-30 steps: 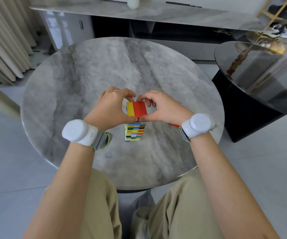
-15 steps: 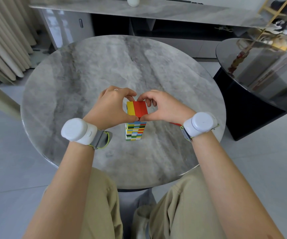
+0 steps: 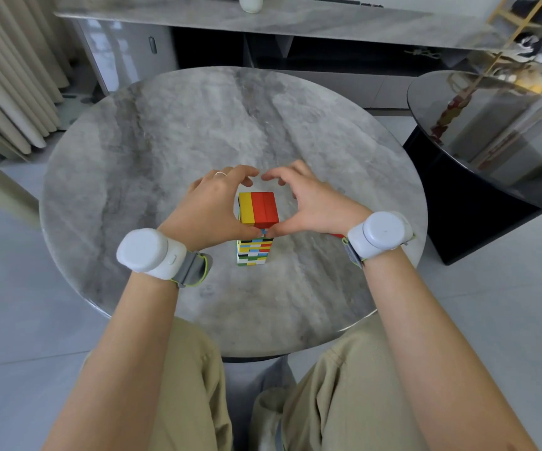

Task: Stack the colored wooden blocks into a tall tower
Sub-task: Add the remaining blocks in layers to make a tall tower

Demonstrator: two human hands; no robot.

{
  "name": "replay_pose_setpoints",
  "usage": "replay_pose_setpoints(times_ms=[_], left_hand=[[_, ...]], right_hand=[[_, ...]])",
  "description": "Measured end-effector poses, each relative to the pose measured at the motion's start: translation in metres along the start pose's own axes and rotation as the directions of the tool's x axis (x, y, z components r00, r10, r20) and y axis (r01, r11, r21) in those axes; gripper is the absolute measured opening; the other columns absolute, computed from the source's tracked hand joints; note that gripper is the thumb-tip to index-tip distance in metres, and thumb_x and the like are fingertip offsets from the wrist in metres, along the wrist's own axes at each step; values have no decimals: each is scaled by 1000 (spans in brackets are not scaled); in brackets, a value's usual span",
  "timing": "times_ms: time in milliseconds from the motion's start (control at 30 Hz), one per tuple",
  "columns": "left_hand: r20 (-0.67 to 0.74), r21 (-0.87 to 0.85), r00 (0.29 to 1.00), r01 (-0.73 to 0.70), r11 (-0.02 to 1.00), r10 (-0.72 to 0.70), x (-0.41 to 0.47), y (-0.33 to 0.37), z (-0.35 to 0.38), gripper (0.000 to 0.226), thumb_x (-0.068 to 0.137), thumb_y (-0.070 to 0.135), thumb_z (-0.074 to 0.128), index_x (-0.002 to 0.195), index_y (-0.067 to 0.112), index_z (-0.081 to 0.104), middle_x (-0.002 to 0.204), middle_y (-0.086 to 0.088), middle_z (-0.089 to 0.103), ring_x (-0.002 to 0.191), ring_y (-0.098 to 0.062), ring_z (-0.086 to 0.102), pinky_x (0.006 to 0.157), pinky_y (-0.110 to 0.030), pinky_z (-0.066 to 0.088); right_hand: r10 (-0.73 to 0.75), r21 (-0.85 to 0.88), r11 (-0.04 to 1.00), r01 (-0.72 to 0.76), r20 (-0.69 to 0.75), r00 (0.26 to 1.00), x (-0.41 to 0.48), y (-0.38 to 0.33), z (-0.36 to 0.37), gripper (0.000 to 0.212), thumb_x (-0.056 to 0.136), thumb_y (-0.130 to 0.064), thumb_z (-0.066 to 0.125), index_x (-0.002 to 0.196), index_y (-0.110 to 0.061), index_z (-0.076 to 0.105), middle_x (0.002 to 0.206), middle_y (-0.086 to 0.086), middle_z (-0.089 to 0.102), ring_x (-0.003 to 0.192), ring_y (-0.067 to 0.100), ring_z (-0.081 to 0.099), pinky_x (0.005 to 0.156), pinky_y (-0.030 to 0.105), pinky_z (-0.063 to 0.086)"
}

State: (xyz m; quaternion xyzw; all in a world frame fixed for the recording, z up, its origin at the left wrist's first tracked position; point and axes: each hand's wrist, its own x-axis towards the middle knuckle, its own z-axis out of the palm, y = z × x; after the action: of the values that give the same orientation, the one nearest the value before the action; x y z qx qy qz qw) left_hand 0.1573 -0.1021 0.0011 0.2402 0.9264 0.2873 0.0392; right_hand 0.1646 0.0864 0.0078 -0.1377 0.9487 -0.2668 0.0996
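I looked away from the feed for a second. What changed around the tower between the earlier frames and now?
Both hands loosened. The left hand and right hand spread their fingers away from the far side of the tower, so the top layer, one yellow block and two red, shows more fully. The thumbs stay at its near face just below the top. The tower stands in the same spot on the round table, with no visible change in its layers.

Tall stacked tower of wooden blocks point(image 3: 255, 245): top layer one yellow + two red; side bands below in yellow, red, blue, green, white, black; round marble-look tabletop point(image 3: 165, 131) grey w/ darker and paler veining; two white wrist devices point(image 3: 147, 252) on grey straps w/ lime-green edging; khaki trousers point(image 3: 185, 385); second round table point(image 3: 490, 141) glossy black, reflective; pleated curtain point(image 3: 6, 76) beige; floor pale grey.
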Motion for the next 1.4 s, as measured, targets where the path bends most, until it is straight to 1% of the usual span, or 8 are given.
replay_pose_setpoints(times_ms=[100, 400, 1000, 1100, 1200, 1300, 1367, 1400], left_hand=[[17, 9, 1000, 11, 1000, -11, 0, -1, 1, 88, 62, 42, 80, 137, 25, 36, 124, 9, 57, 118, -16, 49, 107, -44, 34], [-16, 9, 1000, 21, 1000, -21, 2, -1, 2, 81, 65, 38, 79, 134, 24, 40, 116, 8, 62, 112, -18, 52, 106, -45, 34], [-19, 18, 1000, 17, 1000, -17, 3, 0, 2, 78, 67, 37, 78, 134, 23, 41, 116, 6, 62, 114, -19, 52, 108, -45, 32], [-11, 33, 1000, 16, 999, -16, 3, -1, 2, 81, 67, 40, 77, 136, 24, 39, 119, 6, 61, 116, -19, 52, 111, -46, 29], [9, 55, 1000, 17, 998, -18, 2, 1, 1, 91, 65, 45, 77, 141, 25, 31, 132, 8, 52, 129, -16, 43, 117, -51, 14], [-33, 34, 999, -11, 999, 12, 1, 12, -4, 97, 62, 55, 75, 142, 23, 30, 142, 4, 43, 138, -14, 31, 120, -47, 3], [-104, -28, 992, -70, 997, 67, 1, 26, -5, 88, 67, 53, 70, 140, 20, 35, 143, 0, 42, 139, -16, 29, 121, -41, 5], [-129, -72, 988, -99, 992, 89, 2, 30, -4, 79, 72, 47, 70, 138, 19, 38, 141, 0, 43, 138, -16, 30, 120, -36, 10]], right_hand=[[11, -4, 1000, -11, 17, 1000, 2, 2, 1, 82, 60, -44, 83, 130, -29, 45, 115, -11, 32, 101, 6, 42, 104, 45, 36], [5, -1, 1000, -5, 13, 1000, 5, 2, 3, 66, 63, -43, 81, 121, -29, 54, 123, -6, 41, 102, 9, 44, 101, 46, 38], [-9, -52, 999, 8, -15, 1000, 5, -2, 4, 59, 67, -40, 78, 119, -26, 54, 125, -7, 45, 104, 10, 49, 100, 43, 39], [-7, -65, 998, 7, 0, 1000, 4, -3, 4, 66, 68, -41, 78, 125, -26, 49, 128, -7, 44, 111, 11, 48, 103, 45, 36], [34, -64, 998, -30, 56, 998, 0, -2, 2, 92, 67, -44, 79, 142, -29, 28, 142, -6, 33, 128, 13, 38, 111, 52, 22], [48, 80, 996, -48, 3, 999, -10, 7, -11, 93, 74, -31, 76, 147, -26, 18, 146, 1, 29, 132, 12, 32, 111, 37, 20], [27, 197, 980, -5, -108, 994, -16, 19, -21, 79, 80, -14, 70, 145, -19, 25, 140, 9, 35, 125, 10, 36, 111, 28, 26], [25, 231, 973, 13, -161, 987, -16, 27, -24, 70, 82, -6, 66, 142, -15, 31, 136, 12, 39, 122, 9, 37, 107, 18, 28]])
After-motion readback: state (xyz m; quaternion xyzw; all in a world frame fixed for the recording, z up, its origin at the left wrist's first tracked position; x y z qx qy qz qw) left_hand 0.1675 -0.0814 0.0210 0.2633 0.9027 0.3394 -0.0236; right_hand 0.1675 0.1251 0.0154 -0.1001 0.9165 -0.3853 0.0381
